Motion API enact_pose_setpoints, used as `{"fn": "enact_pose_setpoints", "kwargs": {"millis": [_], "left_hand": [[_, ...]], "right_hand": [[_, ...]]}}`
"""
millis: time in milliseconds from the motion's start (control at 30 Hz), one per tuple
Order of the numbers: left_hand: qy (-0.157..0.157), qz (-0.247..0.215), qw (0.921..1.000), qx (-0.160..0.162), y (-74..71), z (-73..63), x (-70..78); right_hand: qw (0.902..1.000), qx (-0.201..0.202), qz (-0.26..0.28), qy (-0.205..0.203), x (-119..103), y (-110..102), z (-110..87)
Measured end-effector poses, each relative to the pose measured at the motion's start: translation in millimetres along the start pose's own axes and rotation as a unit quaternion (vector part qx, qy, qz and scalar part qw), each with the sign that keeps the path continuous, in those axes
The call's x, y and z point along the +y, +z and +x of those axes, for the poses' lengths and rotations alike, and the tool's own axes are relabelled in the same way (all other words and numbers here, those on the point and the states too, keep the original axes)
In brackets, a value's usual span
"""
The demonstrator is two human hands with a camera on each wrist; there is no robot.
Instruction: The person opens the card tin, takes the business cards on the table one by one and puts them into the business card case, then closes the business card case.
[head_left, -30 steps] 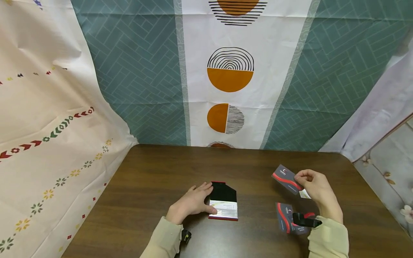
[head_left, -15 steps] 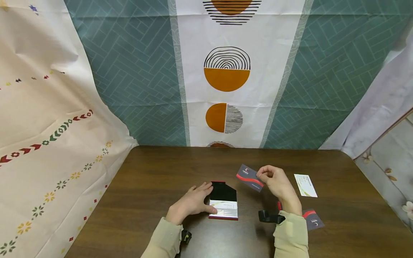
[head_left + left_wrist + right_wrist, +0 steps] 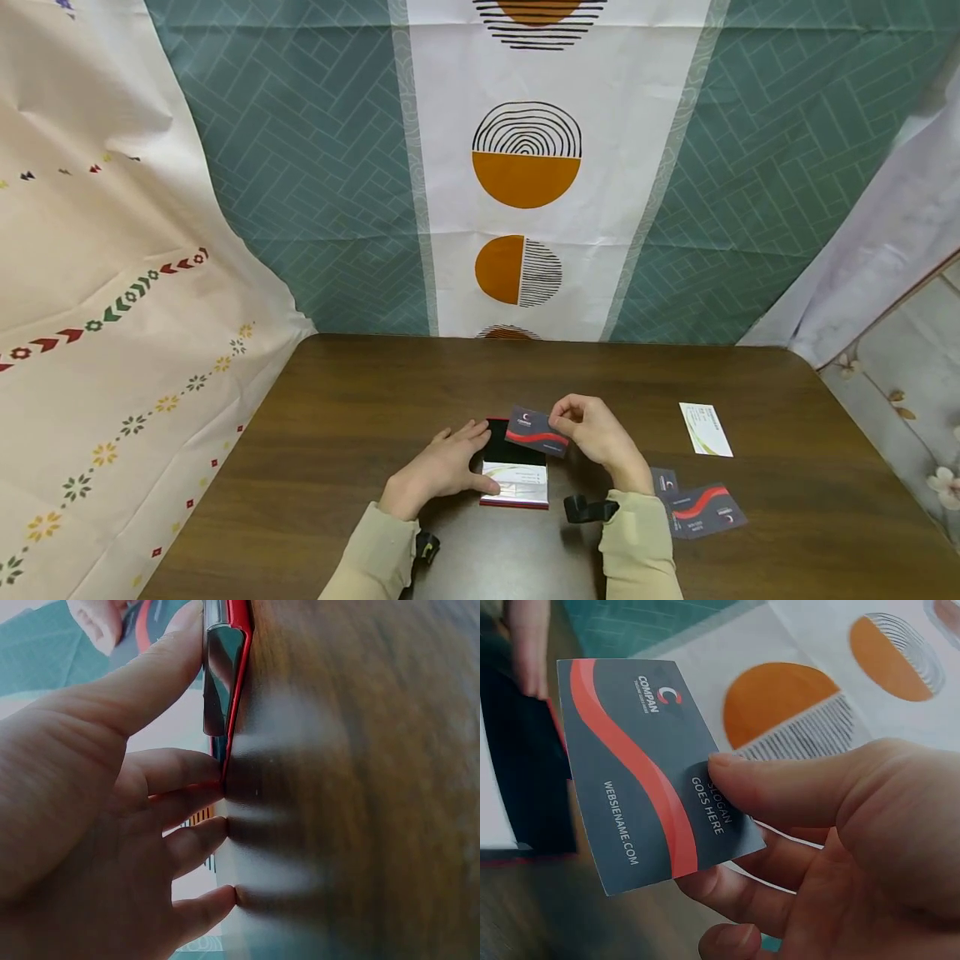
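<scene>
My right hand (image 3: 596, 433) pinches a dark grey business card (image 3: 532, 431) with a red wave across it, thumb on the printed face and fingers behind. The card hangs over the upper right of an opened card case (image 3: 501, 452), black inside with red edges. White cards (image 3: 513, 472) sit in the case's near half. My left hand (image 3: 442, 471) rests at the case's left side, thumb pressing on its near part and fingers spread out. In the left wrist view the thumb (image 3: 169, 671) lies along the metallic edge of the case (image 3: 225, 682), and the fingertips meet the wooden table (image 3: 360, 787).
To the right of my right wrist, several dark grey cards (image 3: 705, 510) with red waves overlap on the table (image 3: 360, 400). A white business card (image 3: 706, 429) lies farther back on the right. Patterned cloths hang behind and left of the table.
My right hand has carried the dark grey business card leftward from the right-hand cards to over the card case. The white card at the right came into full view. My left hand has stayed put.
</scene>
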State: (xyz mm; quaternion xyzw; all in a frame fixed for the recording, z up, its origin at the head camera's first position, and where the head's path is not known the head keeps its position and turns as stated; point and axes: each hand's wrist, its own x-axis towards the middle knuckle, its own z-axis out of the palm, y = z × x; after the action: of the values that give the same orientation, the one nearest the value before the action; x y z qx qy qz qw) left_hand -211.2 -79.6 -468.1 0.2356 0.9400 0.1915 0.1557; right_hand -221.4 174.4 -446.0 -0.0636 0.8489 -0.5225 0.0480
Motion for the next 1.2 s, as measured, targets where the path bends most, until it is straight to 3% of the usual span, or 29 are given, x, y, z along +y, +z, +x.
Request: {"fn": "enact_pose_setpoints", "kwargs": {"millis": [233,367,633,1200], "left_hand": [[-0.002,-0.007,1.0000,0.000,0.3,-0.8,-0.7],[0.001,-0.023,0.9997,0.000,-0.4,0.3,-0.7],[-0.002,-0.016,0.9999,0.000,-2.8,0.7,1.8],[0.011,-0.004,0.9999,0.008,-0.7,0.0,-0.3]], "right_hand": [[0.9980,-0.054,0.003,-0.031,-4.5,26.2,5.7],[0.9974,-0.060,-0.021,-0.035,-8.9,33.7,7.1],[0.9965,-0.055,-0.060,-0.020,-7.5,34.4,8.2],[0.9874,-0.096,-0.125,-0.015,-5.2,33.7,3.1]]}}
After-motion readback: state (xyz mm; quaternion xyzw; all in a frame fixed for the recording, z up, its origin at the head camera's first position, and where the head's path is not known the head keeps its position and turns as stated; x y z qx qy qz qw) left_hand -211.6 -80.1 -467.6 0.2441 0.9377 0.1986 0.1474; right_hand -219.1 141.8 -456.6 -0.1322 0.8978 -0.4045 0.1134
